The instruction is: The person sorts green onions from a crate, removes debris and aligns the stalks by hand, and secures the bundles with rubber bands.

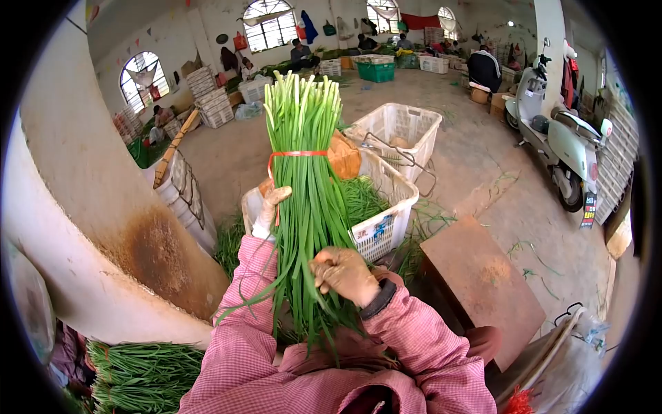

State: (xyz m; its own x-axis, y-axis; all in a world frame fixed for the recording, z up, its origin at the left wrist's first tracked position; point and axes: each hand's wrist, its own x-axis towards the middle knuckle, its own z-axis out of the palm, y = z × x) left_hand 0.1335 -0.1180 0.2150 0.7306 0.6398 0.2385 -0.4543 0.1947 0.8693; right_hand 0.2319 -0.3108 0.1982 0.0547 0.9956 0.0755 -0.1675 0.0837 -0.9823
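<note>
A tall bundle of long green stalks (314, 200) stands upright in front of me, with its pale cut ends at the top. A red band (300, 153) goes around its upper part. My left hand (271, 210) is wrapped round the bundle's left side below the band; the rest of its fingers are behind the stalks. Lower down, at the bundle's right side, my right hand (345, 274) has its fingers curled in against the leaves. Some loose leaves hang off to the lower left.
Behind the bundle is a white crate (386, 231) with greens, and another white crate (418, 138). A brown board (483, 283) lies at right. More bundles (141, 376) are at lower left. A scooter (558, 138) and several people are farther back.
</note>
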